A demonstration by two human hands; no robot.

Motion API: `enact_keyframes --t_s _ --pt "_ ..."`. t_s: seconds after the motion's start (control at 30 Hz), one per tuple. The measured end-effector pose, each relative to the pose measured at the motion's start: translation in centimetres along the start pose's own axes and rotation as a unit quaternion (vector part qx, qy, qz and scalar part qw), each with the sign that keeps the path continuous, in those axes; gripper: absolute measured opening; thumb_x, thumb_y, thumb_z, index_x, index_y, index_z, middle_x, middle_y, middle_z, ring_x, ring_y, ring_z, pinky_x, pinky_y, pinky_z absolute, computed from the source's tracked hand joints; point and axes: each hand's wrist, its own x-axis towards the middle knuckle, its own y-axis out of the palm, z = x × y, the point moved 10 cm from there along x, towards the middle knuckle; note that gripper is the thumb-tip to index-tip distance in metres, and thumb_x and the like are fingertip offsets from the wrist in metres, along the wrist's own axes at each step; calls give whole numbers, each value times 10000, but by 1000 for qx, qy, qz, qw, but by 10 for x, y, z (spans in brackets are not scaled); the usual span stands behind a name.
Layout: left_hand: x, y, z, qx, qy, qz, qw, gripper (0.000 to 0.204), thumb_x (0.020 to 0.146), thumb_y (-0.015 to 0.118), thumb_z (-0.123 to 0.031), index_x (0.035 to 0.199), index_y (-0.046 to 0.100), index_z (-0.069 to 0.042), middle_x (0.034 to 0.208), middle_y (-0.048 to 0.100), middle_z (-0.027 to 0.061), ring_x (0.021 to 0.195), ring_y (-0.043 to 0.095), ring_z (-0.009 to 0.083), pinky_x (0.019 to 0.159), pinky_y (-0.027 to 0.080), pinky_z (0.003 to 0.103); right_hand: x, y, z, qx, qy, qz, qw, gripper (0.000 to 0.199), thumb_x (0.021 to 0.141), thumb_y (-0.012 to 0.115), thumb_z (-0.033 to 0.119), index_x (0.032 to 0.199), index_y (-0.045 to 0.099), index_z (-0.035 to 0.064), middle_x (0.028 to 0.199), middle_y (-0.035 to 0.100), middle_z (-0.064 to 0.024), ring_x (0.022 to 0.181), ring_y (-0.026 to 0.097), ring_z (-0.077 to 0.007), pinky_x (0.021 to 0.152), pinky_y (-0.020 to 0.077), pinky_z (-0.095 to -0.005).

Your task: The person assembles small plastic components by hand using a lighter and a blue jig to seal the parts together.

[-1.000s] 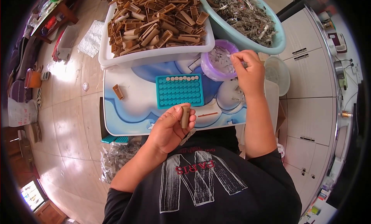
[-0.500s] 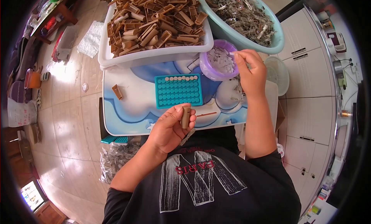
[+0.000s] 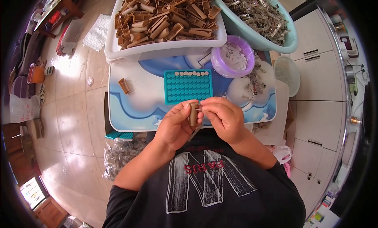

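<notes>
My left hand [image 3: 175, 127] sits just below the middle of the frame, its grip pinching a small brown sleeve [image 3: 193, 113] upright between thumb and fingers. My right hand [image 3: 224, 119] is right beside it, touching or nearly touching, with its grip pressed together on a thin metal pin [image 3: 199, 110] whose tip points at the sleeve; the pin is too small for me to tell more about it. Both hands hover over the near edge of the worktop [image 3: 138, 106], which has a blue and white cloud pattern. Just above my hands, at the centre of the frame, lies a teal tray [image 3: 188, 90] full of little holes, with a row of pale pieces along its top edge. To its upper right stands a purple bowl [image 3: 220, 64] holding small white parts. A single loose brown piece [image 3: 124, 85] lies on the worktop left of the tray, well apart from it. Across the top of the frame a white tub [image 3: 157, 51] is heaped with many more brown sleeves, and to its right a pale blue basin [image 3: 271, 43] holds a tangle of grey metal parts. A smaller clear container [image 3: 287, 72] sits at the right edge of the worktop.
</notes>
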Motion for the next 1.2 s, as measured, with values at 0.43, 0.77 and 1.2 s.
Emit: enact_keyframes --t_s 0.43,0.77,1.2 --pt "2 -1 1 7 -9 -13 1000 281 943 475 -209 1097 528 19 950 620 107 827 630 190 781 512 301 -1 1 0 20 4 18 1000 106 781 617 -55 883 600 -32 896 637 -151 695 651 -215 594 524 -278" --pt "1 -5 3 40 -6 -60 997 265 922 521 -193 1090 551 10 935 620 82 813 606 176 767 486 285 -1 4 5 -85 -45 21 995 182 704 665 -3 877 609 20 858 629 -102 680 629 -257 565 514 -315" --pt "3 -5 8 56 -10 -46 997 275 942 489 -210 1112 528 2 945 611 78 809 609 159 792 509 273 -7 6 4 -110 -65 5 992 174 701 649 -30 856 581 8 824 615 -109 634 614 -253 525 494 -311"
